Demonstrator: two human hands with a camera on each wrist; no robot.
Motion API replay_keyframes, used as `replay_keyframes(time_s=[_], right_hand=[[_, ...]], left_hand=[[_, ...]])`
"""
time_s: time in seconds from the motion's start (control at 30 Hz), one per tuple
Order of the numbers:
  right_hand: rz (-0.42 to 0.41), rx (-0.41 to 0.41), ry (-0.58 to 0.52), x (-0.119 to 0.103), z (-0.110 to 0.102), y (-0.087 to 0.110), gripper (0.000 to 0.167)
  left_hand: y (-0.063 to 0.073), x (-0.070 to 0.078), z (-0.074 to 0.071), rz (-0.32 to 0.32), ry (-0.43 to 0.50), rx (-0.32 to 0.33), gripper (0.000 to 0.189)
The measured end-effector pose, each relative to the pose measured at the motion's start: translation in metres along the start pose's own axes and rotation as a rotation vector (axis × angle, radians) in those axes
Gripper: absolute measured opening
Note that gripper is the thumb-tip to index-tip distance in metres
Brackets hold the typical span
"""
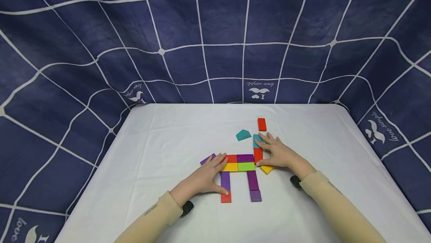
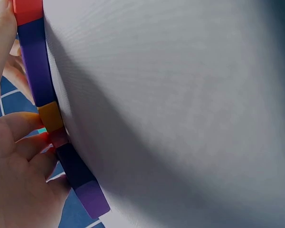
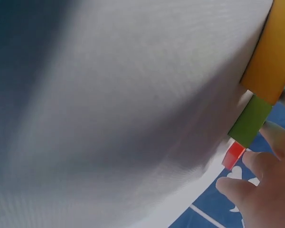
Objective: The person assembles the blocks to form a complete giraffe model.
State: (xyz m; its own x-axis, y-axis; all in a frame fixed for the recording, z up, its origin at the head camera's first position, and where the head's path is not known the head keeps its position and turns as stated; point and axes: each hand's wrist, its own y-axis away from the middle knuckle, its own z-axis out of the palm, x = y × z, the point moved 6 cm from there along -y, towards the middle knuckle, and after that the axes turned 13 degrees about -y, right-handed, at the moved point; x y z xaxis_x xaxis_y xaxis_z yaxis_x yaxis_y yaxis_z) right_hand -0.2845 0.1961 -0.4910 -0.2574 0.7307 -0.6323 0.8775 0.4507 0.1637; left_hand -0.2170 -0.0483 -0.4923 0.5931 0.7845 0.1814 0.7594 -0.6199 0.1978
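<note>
Flat coloured blocks lie on the white table in a pattern with a two-row body and two legs. My left hand (image 1: 207, 175) is spread over its left part, fingertips at the red block (image 1: 231, 158) and yellow block (image 1: 230, 167). Its thumb touches the left leg, where a purple block (image 1: 225, 179) meets a red end block (image 1: 226, 199). My right hand (image 1: 278, 152) reaches over the upright column at the right. Its fingers touch the blue block (image 1: 256, 140); the thumb rests at the lower end of the red column block (image 1: 258, 155), near the green block (image 1: 246, 166).
A teal angular block (image 1: 243, 135) and a separate red block (image 1: 262, 124) lie farther back. A yellow block (image 1: 267, 169) sticks out under the right hand. Purple blocks (image 1: 253, 180) form the right leg. A navy curtain with white lines (image 1: 222, 63) surrounds the table.
</note>
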Motion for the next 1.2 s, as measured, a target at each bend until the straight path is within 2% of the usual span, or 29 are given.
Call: replay_keyframes(time_s=[0.2,0.37,0.5,0.6,0.67,0.8,0.93,1.07,1.2], right_hand=[[-0.024,0.010,0.049,0.001,-0.001,-0.001,0.097],[-0.036,0.035,0.035,0.000,-0.002,-0.001,0.095],[-0.024,0.153,0.047,-0.007,-0.012,0.007,0.074],[-0.008,0.261,0.078,-0.016,-0.019,0.021,0.053],[0.000,0.294,0.100,-0.021,-0.019,0.032,0.047],[0.058,0.274,0.131,-0.020,-0.007,0.044,0.060],[0.114,0.268,0.146,-0.014,0.006,0.049,0.075],[0.134,0.258,0.134,-0.014,0.010,0.048,0.072],[0.160,0.214,0.062,-0.017,0.000,0.049,0.065]], left_hand=[[-0.001,-0.001,0.000,0.002,-0.003,0.001,0.112],[-0.002,-0.001,0.000,-0.003,0.000,0.003,0.113],[-0.002,-0.002,0.000,-0.011,0.010,-0.001,0.112],[-0.002,-0.003,0.000,-0.012,0.011,-0.001,0.112],[-0.002,-0.003,0.000,-0.013,0.014,-0.001,0.112],[-0.003,-0.003,0.000,-0.013,0.011,-0.001,0.112],[-0.003,-0.004,0.000,-0.015,0.010,-0.003,0.112],[-0.002,-0.005,0.001,-0.019,0.014,0.000,0.113],[-0.001,-0.004,0.004,-0.007,0.016,0.006,0.113]])
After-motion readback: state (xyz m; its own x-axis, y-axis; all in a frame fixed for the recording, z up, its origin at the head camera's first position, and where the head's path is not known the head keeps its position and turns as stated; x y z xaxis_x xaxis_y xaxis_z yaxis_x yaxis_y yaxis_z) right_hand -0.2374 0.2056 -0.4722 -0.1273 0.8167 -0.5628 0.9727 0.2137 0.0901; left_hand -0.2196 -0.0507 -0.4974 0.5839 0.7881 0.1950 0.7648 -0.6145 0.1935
